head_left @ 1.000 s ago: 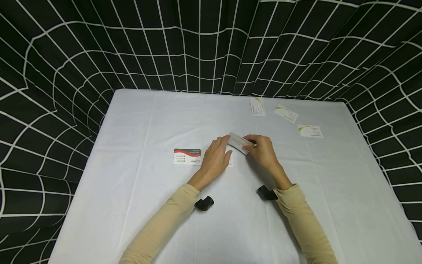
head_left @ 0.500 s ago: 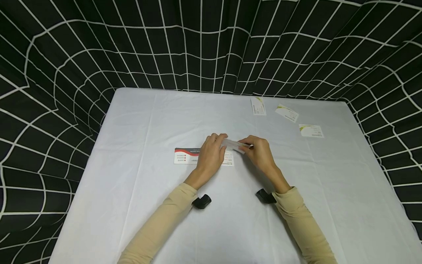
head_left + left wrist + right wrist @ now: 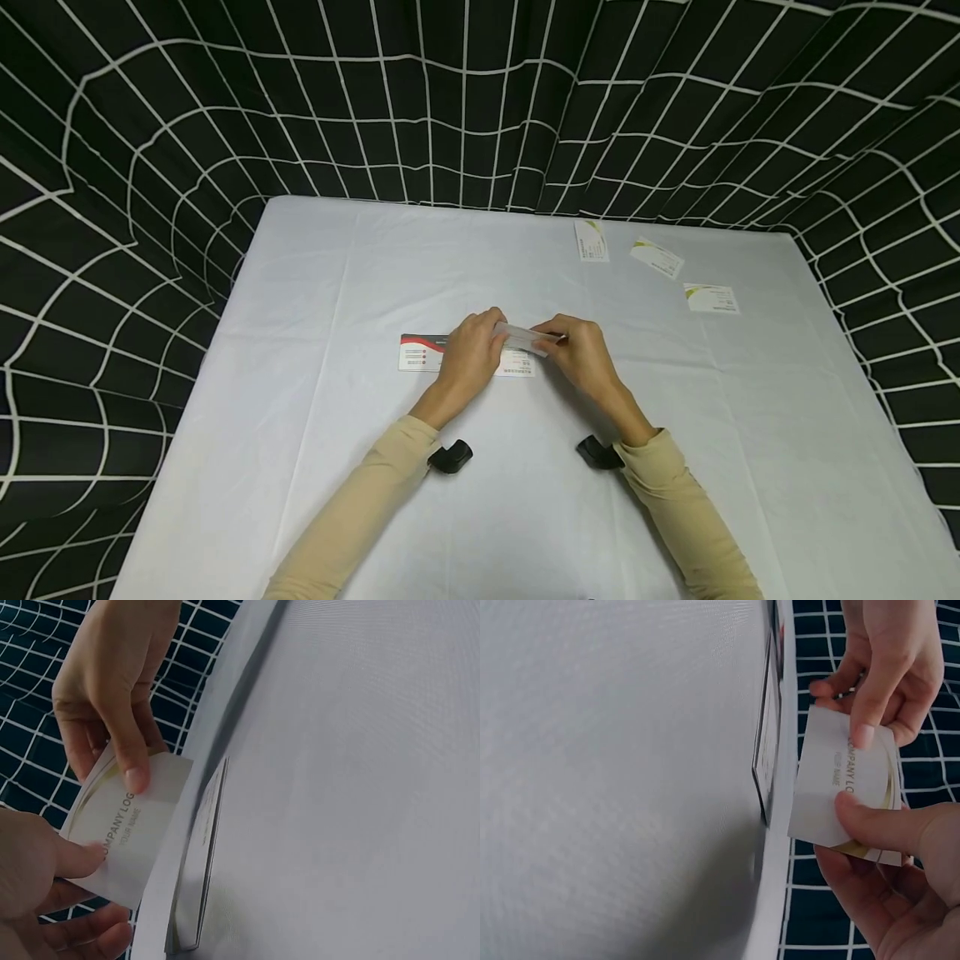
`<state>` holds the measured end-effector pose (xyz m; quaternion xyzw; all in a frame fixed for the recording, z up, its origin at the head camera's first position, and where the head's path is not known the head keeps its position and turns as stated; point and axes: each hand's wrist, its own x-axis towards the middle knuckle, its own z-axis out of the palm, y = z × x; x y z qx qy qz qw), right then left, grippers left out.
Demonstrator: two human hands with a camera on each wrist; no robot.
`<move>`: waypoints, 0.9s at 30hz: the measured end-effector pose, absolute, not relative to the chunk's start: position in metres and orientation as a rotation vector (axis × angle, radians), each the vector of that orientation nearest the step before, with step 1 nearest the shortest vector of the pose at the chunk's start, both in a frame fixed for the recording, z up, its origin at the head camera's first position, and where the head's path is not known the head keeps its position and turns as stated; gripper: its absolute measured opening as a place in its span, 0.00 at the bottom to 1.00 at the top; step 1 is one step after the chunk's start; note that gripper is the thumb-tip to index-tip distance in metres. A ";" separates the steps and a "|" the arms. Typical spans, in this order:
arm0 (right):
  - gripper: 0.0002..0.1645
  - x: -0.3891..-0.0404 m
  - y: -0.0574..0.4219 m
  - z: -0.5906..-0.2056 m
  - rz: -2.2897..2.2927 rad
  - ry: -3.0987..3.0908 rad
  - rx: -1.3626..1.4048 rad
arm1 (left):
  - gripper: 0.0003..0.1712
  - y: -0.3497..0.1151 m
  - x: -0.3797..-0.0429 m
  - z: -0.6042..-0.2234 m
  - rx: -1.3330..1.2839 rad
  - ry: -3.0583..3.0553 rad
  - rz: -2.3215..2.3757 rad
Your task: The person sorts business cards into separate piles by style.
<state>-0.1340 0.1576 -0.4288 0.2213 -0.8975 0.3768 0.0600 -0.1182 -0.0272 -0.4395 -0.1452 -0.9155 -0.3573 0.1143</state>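
My left hand [image 3: 471, 348] and right hand [image 3: 581, 350] hold white business cards [image 3: 525, 337] between them, raised above the table. In the left wrist view, the front business card [image 3: 142, 832] reads "COMPANY LOGO, YOUR NAME" and has a gold curve. Both thumbs press its printed face, with fingers behind. Another gold-marked card edge [image 3: 847, 849] shows behind it in the right wrist view; how many are held I cannot tell. Below the left hand lie a red-and-grey business card pile [image 3: 422, 356], partly covered by that hand, and a white business card pile [image 3: 517, 363].
Three loose white-and-green business cards lie toward the back right: an upright one [image 3: 592, 242], a slanted one [image 3: 657, 257] and a level one [image 3: 712, 299]. A white cloth covers the table [image 3: 360, 275]. Black grid-patterned curtain [image 3: 420, 100] surrounds its back and sides.
The left hand has shifted left and curled its thumb onto the cards, where earlier its fingertips met their edge. The held cards moved slightly left and tilted, while the right hand kept its pinch.
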 end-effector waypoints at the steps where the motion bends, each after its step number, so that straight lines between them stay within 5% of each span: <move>1: 0.08 -0.134 0.157 -0.429 1.154 -2.714 0.672 | 0.06 -0.028 -0.118 -0.439 -0.425 -2.690 -1.053; 27: 0.21 -0.132 0.151 -0.442 1.359 -3.039 0.315 | 0.18 -0.033 -0.115 -0.445 -0.272 -2.908 -0.888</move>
